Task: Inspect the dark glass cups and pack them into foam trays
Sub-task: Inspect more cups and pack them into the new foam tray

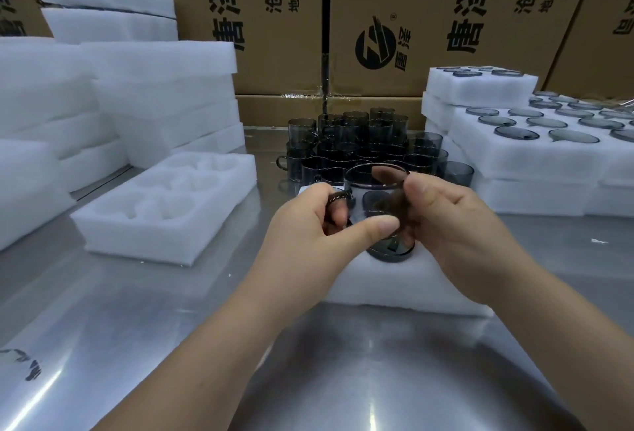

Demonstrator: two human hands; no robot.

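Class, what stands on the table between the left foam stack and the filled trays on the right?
In the head view, a cluster of loose dark glass cups stands there on the steel table, at the back.
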